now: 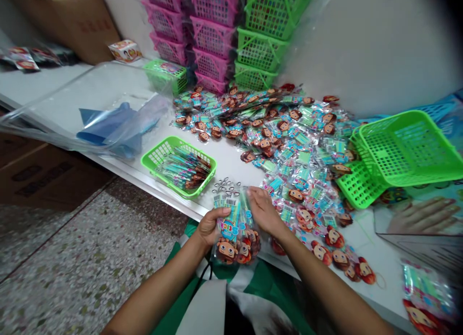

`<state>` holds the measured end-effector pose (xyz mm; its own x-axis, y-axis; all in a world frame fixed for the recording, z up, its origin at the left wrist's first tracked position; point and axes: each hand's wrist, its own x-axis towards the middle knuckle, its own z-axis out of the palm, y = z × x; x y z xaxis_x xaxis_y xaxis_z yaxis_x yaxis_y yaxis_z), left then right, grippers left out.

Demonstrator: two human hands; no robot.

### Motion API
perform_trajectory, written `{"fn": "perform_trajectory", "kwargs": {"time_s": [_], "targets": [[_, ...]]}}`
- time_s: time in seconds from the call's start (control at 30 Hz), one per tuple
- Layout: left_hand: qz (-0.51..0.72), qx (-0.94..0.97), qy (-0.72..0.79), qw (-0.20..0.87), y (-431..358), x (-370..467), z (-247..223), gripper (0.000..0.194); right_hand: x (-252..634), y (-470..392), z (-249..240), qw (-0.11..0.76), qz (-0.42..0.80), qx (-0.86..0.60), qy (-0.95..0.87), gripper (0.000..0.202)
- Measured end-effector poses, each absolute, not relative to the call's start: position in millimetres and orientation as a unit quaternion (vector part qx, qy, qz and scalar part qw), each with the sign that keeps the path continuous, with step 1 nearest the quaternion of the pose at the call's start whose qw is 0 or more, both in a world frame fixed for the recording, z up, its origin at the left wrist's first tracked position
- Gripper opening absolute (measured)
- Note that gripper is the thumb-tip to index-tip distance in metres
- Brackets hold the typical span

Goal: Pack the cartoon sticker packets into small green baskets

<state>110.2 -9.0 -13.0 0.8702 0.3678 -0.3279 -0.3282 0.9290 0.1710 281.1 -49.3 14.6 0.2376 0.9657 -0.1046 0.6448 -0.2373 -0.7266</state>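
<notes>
Several small clear packets point(230, 227) with cartoon faces and metal rings are fanned out at the table's front edge. My left hand point(211, 224) grips them from the left, its thumb across the front. My right hand point(261, 207) is closed around their upper right side, with its fingertips partly hidden. Just beyond my left hand, a green basket point(159, 175) holds a row of similar packets. A large pile of such packets point(265, 132) spreads over the table behind and to the right of my hands.
Stacked pink baskets point(213, 35) and green baskets point(262, 50) stand by the wall. Plastic sheeting point(119, 127) lies at left. An upright green basket point(408, 146) sits at right, near a box point(415, 224). More packets point(427, 296) lie at lower right.
</notes>
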Motion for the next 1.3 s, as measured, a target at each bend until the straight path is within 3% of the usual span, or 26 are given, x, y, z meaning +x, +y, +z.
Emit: {"fn": "perform_trajectory", "kwargs": {"time_s": [0.1,0.27,0.43,0.63,0.83,1.0,1.17,1.3], "targets": [[0.160,0.061,0.174,0.970,-12.3,102.4,-17.0,0.050,291.4,-53.8,24.1,0.289,0.447,-0.674,-0.512,0.060],[0.125,0.074,0.146,0.978,-30.9,101.7,-11.8,0.060,299.8,-34.8,43.7,0.419,0.690,-0.452,-0.380,0.071],[0.123,0.087,0.119,0.981,-45.9,106.7,-4.1,0.066,289.1,-30.8,44.7,0.378,0.794,-0.333,-0.340,0.083],[0.140,0.078,0.126,0.979,-49.3,103.7,-6.7,0.066,291.8,-42.4,40.4,0.264,0.672,-0.470,-0.508,0.073],[0.186,0.069,0.156,0.968,-40.9,102.4,-9.3,0.055,334.2,17.0,31.8,0.060,0.170,-0.789,-0.587,0.049],[0.206,0.052,0.208,0.955,-33.2,100.8,-11.4,0.047,361.9,57.1,24.8,0.000,0.105,-0.807,-0.581,0.031],[0.188,0.031,0.244,0.951,-20.3,99.4,-13.2,0.037,370.5,48.7,45.6,0.009,0.099,-0.773,-0.627,0.033],[0.180,0.039,0.251,0.950,-10.5,104.8,-8.7,0.025,347.2,2.8,72.5,0.174,0.103,-0.600,-0.774,0.035]]}}
